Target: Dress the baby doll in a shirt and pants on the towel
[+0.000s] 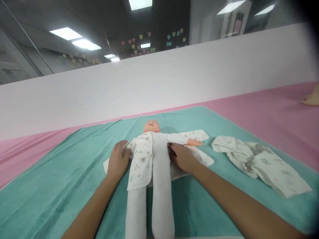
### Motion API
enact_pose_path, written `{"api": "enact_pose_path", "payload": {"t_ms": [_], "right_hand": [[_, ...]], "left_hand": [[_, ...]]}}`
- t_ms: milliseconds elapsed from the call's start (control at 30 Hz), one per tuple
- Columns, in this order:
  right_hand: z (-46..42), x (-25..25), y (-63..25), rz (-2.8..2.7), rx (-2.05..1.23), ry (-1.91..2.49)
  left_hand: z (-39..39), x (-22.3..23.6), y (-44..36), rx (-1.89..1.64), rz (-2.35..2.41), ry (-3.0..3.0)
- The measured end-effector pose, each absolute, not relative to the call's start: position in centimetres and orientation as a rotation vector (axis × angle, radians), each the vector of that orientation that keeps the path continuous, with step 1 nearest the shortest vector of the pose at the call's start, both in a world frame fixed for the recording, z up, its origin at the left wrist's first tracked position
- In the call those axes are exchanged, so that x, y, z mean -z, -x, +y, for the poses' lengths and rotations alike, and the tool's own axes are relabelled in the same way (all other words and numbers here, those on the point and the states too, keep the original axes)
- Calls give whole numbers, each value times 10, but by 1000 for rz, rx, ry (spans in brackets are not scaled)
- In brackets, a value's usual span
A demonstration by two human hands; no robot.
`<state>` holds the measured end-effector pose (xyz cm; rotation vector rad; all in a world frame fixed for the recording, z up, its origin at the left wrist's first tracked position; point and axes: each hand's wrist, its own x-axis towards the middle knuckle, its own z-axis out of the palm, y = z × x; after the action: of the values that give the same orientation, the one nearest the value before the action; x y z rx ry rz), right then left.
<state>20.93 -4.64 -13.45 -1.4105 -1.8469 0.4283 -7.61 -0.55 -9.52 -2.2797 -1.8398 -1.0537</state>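
Note:
A baby doll [161, 156] with a white cloth body lies on its back, head at the far end. A printed white baby shirt [141, 161] covers one half of its chest; the other half [203, 157] is spread flat under the bare-sleeved arm. My left hand [119, 158] is closed around the shirt's sleeve at the doll's arm on the left. Against the doll's right-hand side, my right hand [183, 156] rests over the spread shirt half with bent fingers. Its fingertips are partly hidden by the body, so what they pinch is unclear.
A crumpled printed baby garment [259, 162] lies to the right on the teal blanket [82, 172]. Pink cloth [274, 113] surrounds the blanket. Behind stands a low white wall [149, 83] with glass above. A beige object [312, 96] is cut off at the right edge.

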Motion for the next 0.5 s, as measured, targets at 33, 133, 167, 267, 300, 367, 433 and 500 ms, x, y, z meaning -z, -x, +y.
{"api": "enact_pose_path", "payload": {"t_ms": [33, 133, 167, 267, 300, 367, 433, 500], "right_hand": [[-45, 135, -210, -1867, -376, 1405], [-44, 132, -215, -1950, -168, 1400], [-44, 131, -217, -1976, -97, 1410], [-43, 127, -225, -1973, 29, 1513], [-42, 126, -229, -1946, 53, 1576], [-39, 126, -236, -1870, 69, 1724], [-36, 126, -245, -1801, 21, 1840], [-35, 125, -254, -1767, -48, 1885]], "left_hand": [[-5, 91, 73, 1119, -1885, 2260], [-4, 74, 50, 1257, -1972, 2279], [-5, 67, 38, 1271, -1946, 2341], [-7, 46, -12, 1082, -1630, 2694], [-6, 41, -30, 947, -1459, 2786], [-3, 35, -66, 662, -1101, 2901], [4, 36, -96, 336, -911, 2931], [11, 41, -116, 75, -915, 2881]]}}
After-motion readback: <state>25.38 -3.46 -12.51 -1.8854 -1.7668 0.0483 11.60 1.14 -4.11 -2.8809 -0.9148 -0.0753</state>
